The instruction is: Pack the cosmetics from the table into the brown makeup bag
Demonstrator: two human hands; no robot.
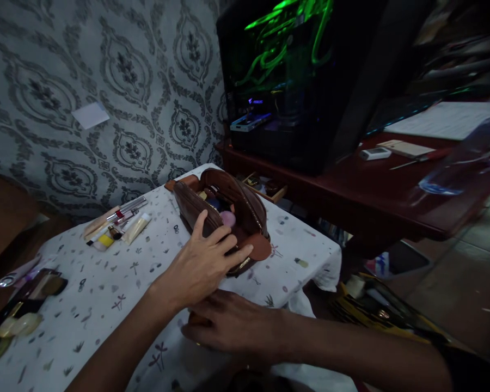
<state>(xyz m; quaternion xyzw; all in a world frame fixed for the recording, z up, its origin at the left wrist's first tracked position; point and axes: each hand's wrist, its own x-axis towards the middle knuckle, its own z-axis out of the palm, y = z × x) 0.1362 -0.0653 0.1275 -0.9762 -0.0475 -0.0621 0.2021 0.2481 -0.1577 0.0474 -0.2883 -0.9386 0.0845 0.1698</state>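
Observation:
A brown zippered cosmetic bag stands unzipped on the cloth-covered table. A round pink item and other small things show inside it. My left hand lies over the bag's near side, its fingers spread and touching the rim. Just below it, in front of the bag, my right hand is curled around a small orange-brown thing; most of that thing is hidden by the fingers, so its kind is unclear. Several cosmetic tubes lie in a group to the left of the bag.
The white patterned tablecloth carries more cosmetics at its left edge. A dark computer case with green lighting occupies the reddish desk on the right. Beneath it an open drawer juts out. A yellow-black bag sits low at right.

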